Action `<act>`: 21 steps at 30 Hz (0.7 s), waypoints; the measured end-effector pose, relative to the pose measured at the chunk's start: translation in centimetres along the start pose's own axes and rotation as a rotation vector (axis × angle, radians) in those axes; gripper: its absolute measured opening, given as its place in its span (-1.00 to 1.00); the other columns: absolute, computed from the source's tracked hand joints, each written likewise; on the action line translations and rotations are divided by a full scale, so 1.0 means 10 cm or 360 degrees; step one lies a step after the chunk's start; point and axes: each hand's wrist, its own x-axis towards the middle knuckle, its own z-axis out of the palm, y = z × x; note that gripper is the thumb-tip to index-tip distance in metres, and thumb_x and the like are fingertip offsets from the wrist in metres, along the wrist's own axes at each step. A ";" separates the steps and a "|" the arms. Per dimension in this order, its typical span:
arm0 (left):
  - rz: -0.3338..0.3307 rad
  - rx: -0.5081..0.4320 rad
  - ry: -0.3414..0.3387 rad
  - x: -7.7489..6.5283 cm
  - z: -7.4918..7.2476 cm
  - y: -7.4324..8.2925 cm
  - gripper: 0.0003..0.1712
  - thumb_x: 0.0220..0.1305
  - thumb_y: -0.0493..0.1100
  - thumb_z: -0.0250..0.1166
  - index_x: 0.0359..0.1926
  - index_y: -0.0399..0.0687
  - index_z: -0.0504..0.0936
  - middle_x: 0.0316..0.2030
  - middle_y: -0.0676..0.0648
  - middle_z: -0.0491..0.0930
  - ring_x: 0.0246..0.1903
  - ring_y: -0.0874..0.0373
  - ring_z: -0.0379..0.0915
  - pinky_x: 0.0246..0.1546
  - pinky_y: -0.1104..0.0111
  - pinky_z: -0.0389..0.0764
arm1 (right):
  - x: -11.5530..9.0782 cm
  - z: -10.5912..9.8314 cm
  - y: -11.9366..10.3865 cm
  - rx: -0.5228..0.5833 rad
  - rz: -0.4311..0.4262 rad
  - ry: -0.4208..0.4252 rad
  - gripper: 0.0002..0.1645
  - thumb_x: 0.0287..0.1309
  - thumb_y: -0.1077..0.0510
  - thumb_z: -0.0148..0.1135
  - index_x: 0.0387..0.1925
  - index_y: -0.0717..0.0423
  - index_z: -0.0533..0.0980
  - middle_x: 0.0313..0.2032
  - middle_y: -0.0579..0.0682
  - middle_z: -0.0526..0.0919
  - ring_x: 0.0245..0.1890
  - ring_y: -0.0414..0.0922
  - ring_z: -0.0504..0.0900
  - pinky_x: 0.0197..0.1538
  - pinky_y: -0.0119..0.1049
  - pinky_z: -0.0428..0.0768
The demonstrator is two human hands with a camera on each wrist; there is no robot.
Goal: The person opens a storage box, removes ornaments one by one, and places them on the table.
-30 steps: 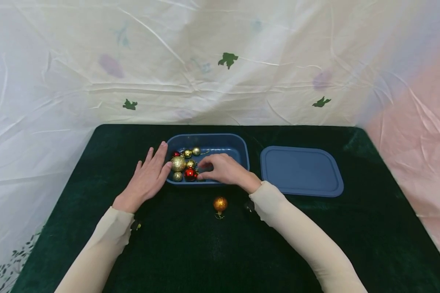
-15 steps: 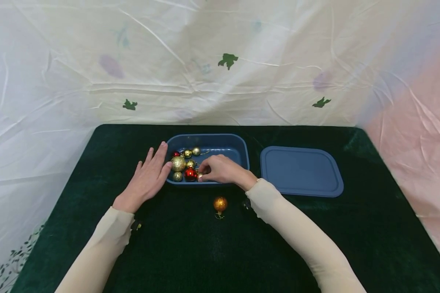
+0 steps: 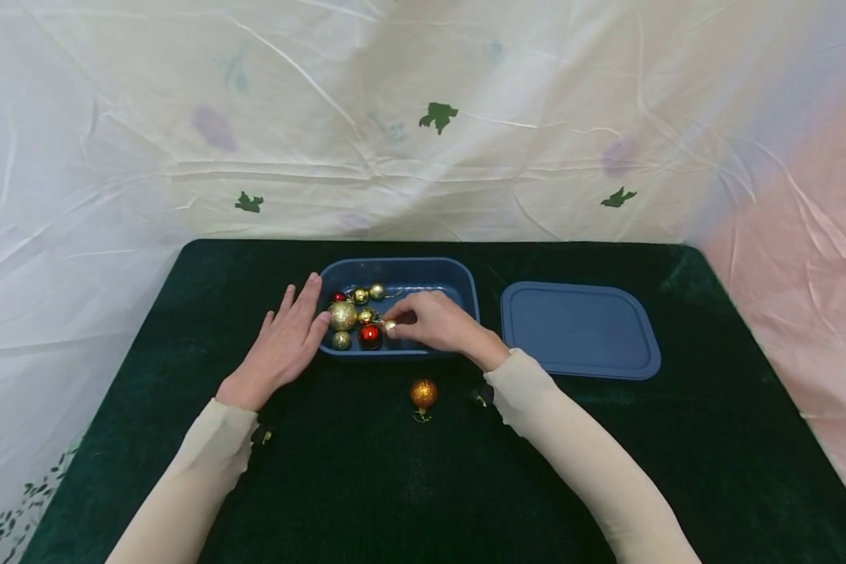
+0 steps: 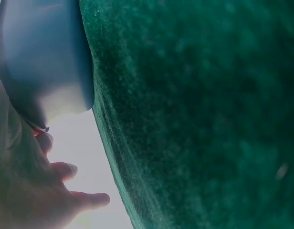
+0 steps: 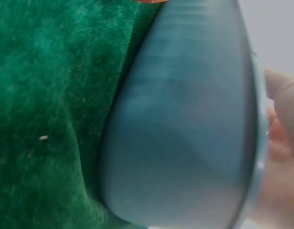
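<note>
My right hand (image 3: 433, 323) pinches a small pale gold Christmas bauble (image 3: 390, 326) between thumb and fingertips, over the blue container (image 3: 458, 270). A red bauble (image 3: 370, 337) lies just left of that hand. Several more baubles sit at the container's left end, among them a large gold glitter bauble (image 3: 342, 316). With fingers straight and spread, my left hand (image 3: 282, 337) touches the container's left end. In the right wrist view the container's side (image 5: 180, 124) hides part of the right hand (image 5: 283, 143).
To the right of the container, a flat blue lid (image 3: 580, 329) lies on the dark green cloth (image 3: 366, 486). An orange bauble (image 3: 423, 393) with a gold loop rests in front of the container. Behind the table hangs a pale patterned sheet (image 3: 423, 180).
My right hand has taken hold of the small pale gold bauble and raised it slightly. The red bauble has shifted a little to the right. My left hand stays still.
</note>
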 end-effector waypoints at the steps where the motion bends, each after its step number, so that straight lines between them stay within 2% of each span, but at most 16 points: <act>1: 0.0002 -0.0002 0.0001 0.00 0.00 0.00 -0.16 0.62 0.32 -0.40 0.67 0.08 -0.39 0.66 -0.03 -0.41 0.61 -0.26 -0.48 0.42 -0.45 -0.23 | -0.03 -0.01 0.00 0.0015 -0.0011 0.0034 -0.63 0.36 0.01 0.36 0.14 -0.01 0.68 0.02 -0.08 0.73 -0.04 -0.21 0.65 0.02 -0.27 0.62; 9: 0.0025 -0.0015 0.0016 -0.01 0.01 0.00 -0.16 0.63 0.31 -0.39 0.68 0.06 -0.38 0.66 -0.04 -0.39 0.61 -0.27 -0.47 0.41 -0.45 -0.22 | -0.33 -0.11 -0.04 0.0178 -0.0116 0.0253 -0.61 0.37 0.00 0.34 0.16 0.00 0.65 -0.02 -0.12 0.68 -0.02 -0.20 0.62 0.01 -0.22 0.64; 15: 0.0010 -0.0007 0.0007 0.00 0.01 0.00 -0.17 0.64 0.29 -0.38 0.67 0.07 -0.39 0.66 -0.04 -0.40 0.61 -0.26 -0.48 0.42 -0.45 -0.22 | -0.59 -0.18 -0.11 0.0254 -0.0163 0.0363 -0.62 0.37 -0.01 0.37 0.15 -0.03 0.66 0.00 -0.15 0.68 0.06 -0.06 0.65 0.12 0.00 0.64; 21: -0.0015 -0.0004 -0.0017 0.00 -0.01 0.01 -0.17 0.64 0.28 -0.38 0.67 0.06 -0.39 0.66 -0.03 -0.41 0.61 -0.26 -0.50 0.42 -0.45 -0.24 | -0.83 -0.22 -0.15 0.0238 -0.0193 0.0420 -0.62 0.35 -0.04 0.38 0.15 -0.10 0.66 0.01 -0.22 0.68 0.03 -0.15 0.65 0.10 -0.03 0.65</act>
